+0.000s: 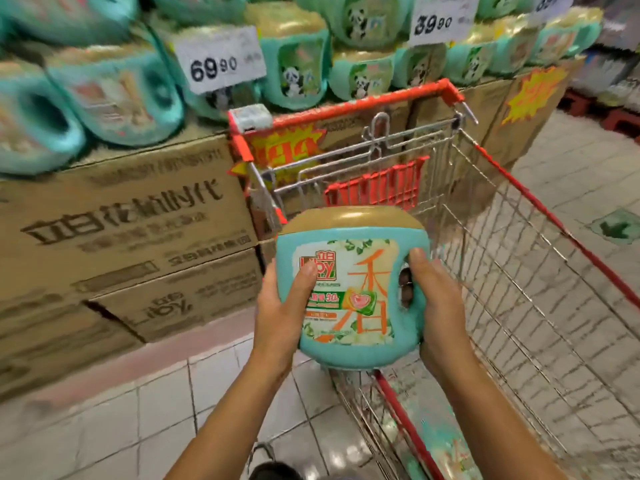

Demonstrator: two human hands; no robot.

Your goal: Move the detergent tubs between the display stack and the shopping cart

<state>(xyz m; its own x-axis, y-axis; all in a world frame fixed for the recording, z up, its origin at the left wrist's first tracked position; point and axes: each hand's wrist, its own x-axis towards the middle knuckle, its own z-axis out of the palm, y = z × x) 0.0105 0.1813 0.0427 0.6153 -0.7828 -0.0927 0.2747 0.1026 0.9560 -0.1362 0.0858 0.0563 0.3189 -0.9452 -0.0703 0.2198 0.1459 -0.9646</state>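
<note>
- The detergent tub [349, 292], teal with a gold lid, is upright in the air over the left rim of the shopping cart [554, 220].
- The left hand [280, 306] clasps its left side, thumb on the label.
- The right hand [436, 299] grips the handle side, fingers curled through the hole.
- The display stack [114, 95] of like tubs sits on cardboard boxes [131, 220] beside the cart.
</note>
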